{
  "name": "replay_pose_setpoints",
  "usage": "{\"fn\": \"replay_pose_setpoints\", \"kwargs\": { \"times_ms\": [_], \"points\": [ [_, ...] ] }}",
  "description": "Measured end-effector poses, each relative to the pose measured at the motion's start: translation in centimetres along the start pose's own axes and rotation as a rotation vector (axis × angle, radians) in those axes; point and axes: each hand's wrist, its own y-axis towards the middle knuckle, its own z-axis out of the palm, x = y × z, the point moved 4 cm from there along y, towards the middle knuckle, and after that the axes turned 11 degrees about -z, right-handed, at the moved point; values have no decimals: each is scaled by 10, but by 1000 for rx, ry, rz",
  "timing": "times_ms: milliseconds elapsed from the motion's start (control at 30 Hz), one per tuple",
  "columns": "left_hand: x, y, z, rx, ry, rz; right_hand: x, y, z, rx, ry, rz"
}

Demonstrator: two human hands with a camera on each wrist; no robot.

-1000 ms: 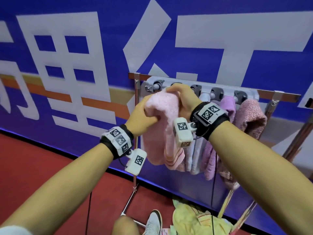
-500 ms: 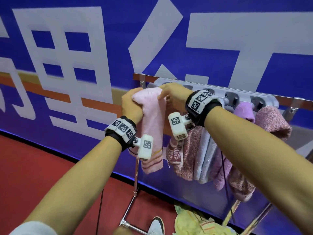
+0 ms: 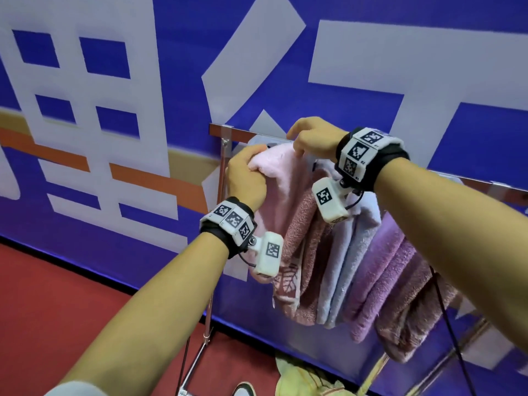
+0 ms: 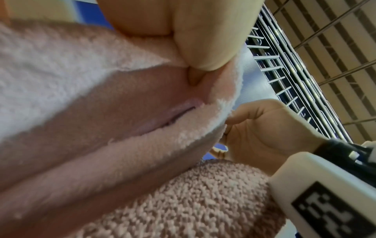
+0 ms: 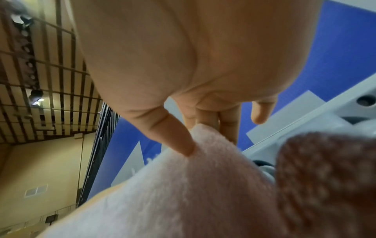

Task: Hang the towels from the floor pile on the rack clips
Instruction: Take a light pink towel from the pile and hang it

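While your left hand point(image 3: 246, 178) curls its fingers tightly around the bunched top of the pale pink towel point(image 3: 281, 195), your right hand point(image 3: 313, 138) pinches the same towel's upper edge between thumb and fingertips point(image 5: 183, 145). That towel sits at the left end of the rack point(image 3: 225, 130), just beside the hanging dusty-rose towel point(image 3: 303, 252).
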Motion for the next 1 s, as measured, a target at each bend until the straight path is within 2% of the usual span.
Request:
{"fn": "replay_pose_setpoints", "kwargs": {
  "times_ms": [67,167,233,333,500,600,733,933,1000],
  "points": [
    [5,5,9,-12,22,-33,-3,2,1,12,-103,-19],
    [16,3,24,119,122,-116,-16,2,11,80,-334,-15],
    [22,-2,28,172,214,-155,-25,1,15,47,-399,-21],
    [22,-7,26,215,280,-140,-34,-3,21,-26,-421,-32],
    [11,-17,27,267,282,-100,-29,-13,34,-100,-363,-177],
    [6,-18,28,253,309,-71,-28,-14,39,-39,-497,-233],
    [11,-17,27,252,214,-146,-38,-17,45,42,-663,-249],
    [11,-30,18,364,40,-300,-40,-22,47,70,-658,-238],
    [17,-33,19,395,42,-275,-40,-24,46,44,-633,-219]
  ]
}}
